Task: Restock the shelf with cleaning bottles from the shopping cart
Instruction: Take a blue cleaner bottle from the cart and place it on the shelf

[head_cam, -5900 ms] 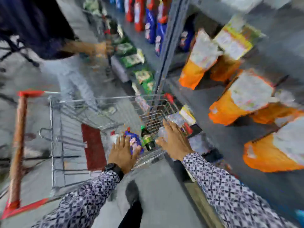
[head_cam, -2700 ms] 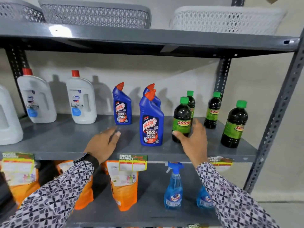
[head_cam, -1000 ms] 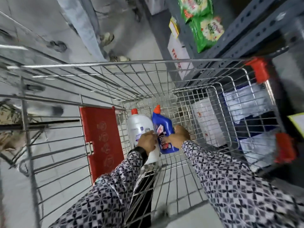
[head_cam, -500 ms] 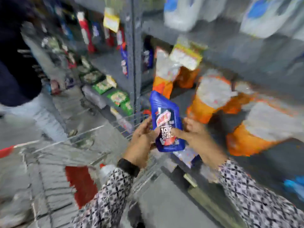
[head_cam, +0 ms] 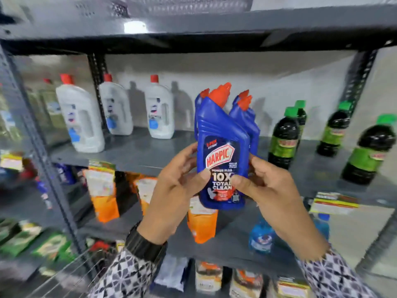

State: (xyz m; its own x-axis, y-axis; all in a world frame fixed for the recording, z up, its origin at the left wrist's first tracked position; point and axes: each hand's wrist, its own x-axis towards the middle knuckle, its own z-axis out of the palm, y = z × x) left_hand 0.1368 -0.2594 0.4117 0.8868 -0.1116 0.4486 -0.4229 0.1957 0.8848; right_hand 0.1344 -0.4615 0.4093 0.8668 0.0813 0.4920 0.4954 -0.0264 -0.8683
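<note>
Blue bottle (head_cam: 222, 160) with an orange-red cap and a "Harpic" label is held upright in front of the middle shelf (head_cam: 137, 151), not resting on it. The left hand (head_cam: 171, 190) has its grip closed on the bottle's left side, thumb across the label; the right hand (head_cam: 270, 190) clasps the right side, thumb also on the label. A black watch (head_cam: 144, 246) sits on the left wrist, and both sleeves are patterned black and white.

The shelving is dark grey metal with perforated posts, set against a pale wall (head_cam: 236, 78). On the middle shelf, white bottles (head_cam: 80, 117) with red caps stand to the left, more blue bottles (head_cam: 247, 121) stand just behind the held one, and dark bottles (head_cam: 283, 138) with green caps and labels stand to the right. Grey baskets (head_cam: 187, 5) sit on the top shelf. The shelf below carries orange pouches (head_cam: 103, 190) and blue spray bottles (head_cam: 261, 235). A price tag (head_cam: 333, 203) hangs on the middle shelf's front edge at right. Wire of a shopping cart (head_cam: 71, 274) shows at bottom left.
</note>
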